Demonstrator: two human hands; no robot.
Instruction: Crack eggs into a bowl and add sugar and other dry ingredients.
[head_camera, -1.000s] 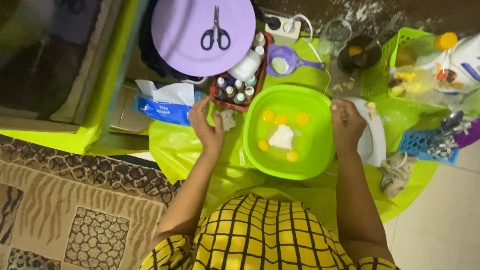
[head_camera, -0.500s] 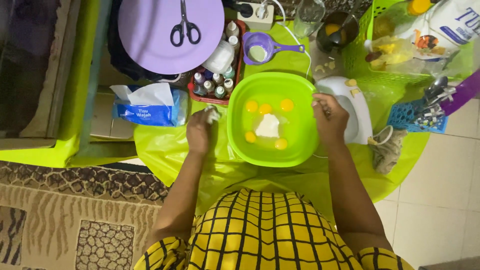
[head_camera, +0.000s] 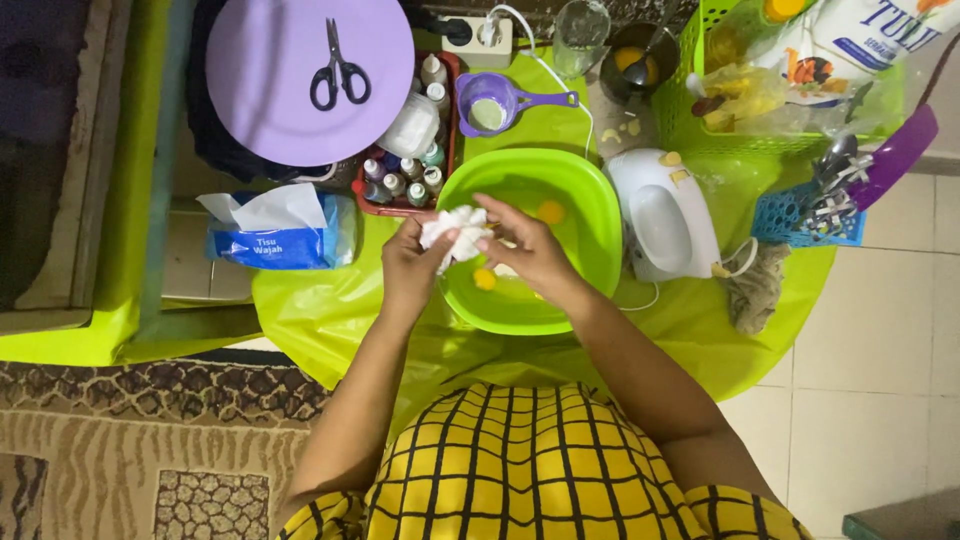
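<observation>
Over the green bowl (head_camera: 530, 240), both hands meet on a crumpled white tissue (head_camera: 452, 230). The left hand (head_camera: 412, 262) is closed around the tissue. The right hand (head_camera: 525, 250) pinches it from the 3 o'clock side, fingers half curled. Yellow yolks (head_camera: 485, 278) sit in the bowl right under the hands. A white mixer (head_camera: 665, 215) lies at 3 o'clock, a blue tissue pack (head_camera: 280, 235) at 9 o'clock, and a purple plate (head_camera: 310, 80) with scissors (head_camera: 338, 70) at 11 o'clock.

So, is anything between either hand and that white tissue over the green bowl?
Nothing visible. The left hand holds the tissue, and the right hand touches it, above the green bowl.
</observation>
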